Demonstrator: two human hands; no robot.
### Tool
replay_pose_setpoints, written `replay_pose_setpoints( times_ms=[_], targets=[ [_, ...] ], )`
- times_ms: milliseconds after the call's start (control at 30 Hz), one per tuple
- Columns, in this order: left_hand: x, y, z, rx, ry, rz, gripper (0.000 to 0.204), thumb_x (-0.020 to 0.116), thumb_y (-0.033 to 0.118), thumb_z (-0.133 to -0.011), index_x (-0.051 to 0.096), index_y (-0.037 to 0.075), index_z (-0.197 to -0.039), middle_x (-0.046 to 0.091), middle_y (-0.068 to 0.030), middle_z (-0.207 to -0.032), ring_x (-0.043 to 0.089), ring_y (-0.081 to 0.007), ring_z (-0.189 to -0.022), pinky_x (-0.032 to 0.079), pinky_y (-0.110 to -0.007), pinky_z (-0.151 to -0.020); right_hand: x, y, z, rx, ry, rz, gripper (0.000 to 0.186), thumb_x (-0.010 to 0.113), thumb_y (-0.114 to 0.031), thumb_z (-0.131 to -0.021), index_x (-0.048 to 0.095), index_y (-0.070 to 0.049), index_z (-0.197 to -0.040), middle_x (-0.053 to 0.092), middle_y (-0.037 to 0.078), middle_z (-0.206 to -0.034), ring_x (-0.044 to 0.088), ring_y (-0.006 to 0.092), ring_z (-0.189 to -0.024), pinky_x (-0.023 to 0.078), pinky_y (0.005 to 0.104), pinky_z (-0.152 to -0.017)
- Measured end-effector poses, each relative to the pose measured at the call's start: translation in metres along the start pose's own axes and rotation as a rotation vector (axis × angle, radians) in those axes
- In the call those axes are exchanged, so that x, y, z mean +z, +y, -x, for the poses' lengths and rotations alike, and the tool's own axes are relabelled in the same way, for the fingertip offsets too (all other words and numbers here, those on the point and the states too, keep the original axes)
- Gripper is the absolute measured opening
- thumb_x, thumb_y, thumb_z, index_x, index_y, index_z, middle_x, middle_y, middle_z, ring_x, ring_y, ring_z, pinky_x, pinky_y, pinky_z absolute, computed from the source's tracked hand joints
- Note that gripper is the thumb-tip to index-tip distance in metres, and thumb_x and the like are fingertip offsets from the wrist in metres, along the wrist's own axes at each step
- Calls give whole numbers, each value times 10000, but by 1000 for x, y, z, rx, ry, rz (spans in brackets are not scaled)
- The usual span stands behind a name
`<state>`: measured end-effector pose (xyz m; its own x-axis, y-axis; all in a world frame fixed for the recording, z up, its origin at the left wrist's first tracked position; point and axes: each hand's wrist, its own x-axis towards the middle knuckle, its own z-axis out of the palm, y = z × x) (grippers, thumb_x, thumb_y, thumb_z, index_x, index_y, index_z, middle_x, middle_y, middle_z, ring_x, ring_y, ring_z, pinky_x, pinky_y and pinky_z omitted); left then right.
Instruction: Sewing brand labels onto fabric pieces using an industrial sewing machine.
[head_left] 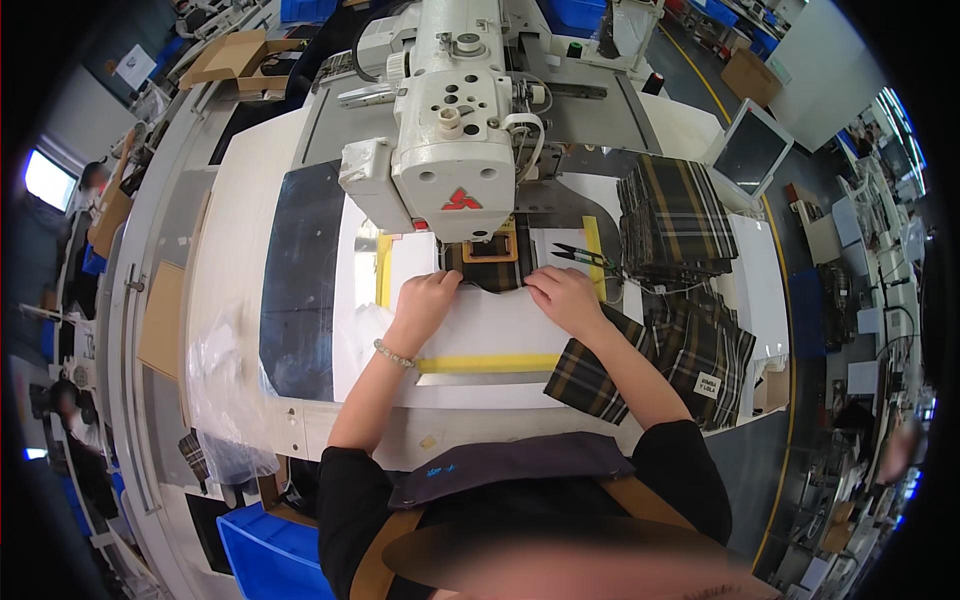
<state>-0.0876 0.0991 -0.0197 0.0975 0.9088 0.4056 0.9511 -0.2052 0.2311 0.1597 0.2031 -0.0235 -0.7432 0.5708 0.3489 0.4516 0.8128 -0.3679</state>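
A dark plaid fabric piece point(487, 275) lies under the orange-edged clamp frame point(490, 246) of a white sewing machine point(455, 165). My left hand point(426, 302) pinches its near left corner, fingers closed. At the near right corner my right hand point(566, 300) does the same, thumb and fingertips pressed together. The fabric's near edge runs between both hands. Beneath them is a white sheet point(480, 330) edged with yellow tape. Black-handled thread snips point(580, 256) rest to the right of the clamp, beyond my right hand. The needle area is hidden behind the machine head.
A tall stack of plaid pieces point(678, 215) stands at the right, with loose plaid pieces point(703, 345) nearer me, partly under my right forearm. A screen point(752, 150) stands at the far right. Clear plastic bags point(225, 390) hang at the left, above a blue bin point(268, 550).
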Motion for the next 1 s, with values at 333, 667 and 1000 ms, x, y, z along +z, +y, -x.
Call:
replay_pose_setpoints(
  times_ms=[333,667,1000],
  targets=[
    [8,-6,-7,92,4,-139,153,600,71,-784,674,61,-917,686,-106,-1091,632,-246,-1063,475,-379,-968,6,14,-14,-75,160,-178,86,671,-63,-805,668,-65,-891,666,56,-952,671,270,-784,561,356,-686],
    [5,-10,-2,-46,-7,8,247,645,51,-775,705,117,-1006,668,-40,-1169,582,-210,-1160,345,-455,-1103,9,18,-12,-20,136,-314,176,668,31,-773,687,-42,-931,691,98,-1029,683,262,-884,565,320,-750],
    [-4,-20,1,-110,-24,353,227,656,33,-790,706,82,-1005,656,-82,-1171,592,-268,-1126,431,-407,-1026,8,6,-12,60,35,-328,184,682,34,-760,676,-35,-930,694,102,-1103,687,268,-908,566,328,-784]
  ],
)
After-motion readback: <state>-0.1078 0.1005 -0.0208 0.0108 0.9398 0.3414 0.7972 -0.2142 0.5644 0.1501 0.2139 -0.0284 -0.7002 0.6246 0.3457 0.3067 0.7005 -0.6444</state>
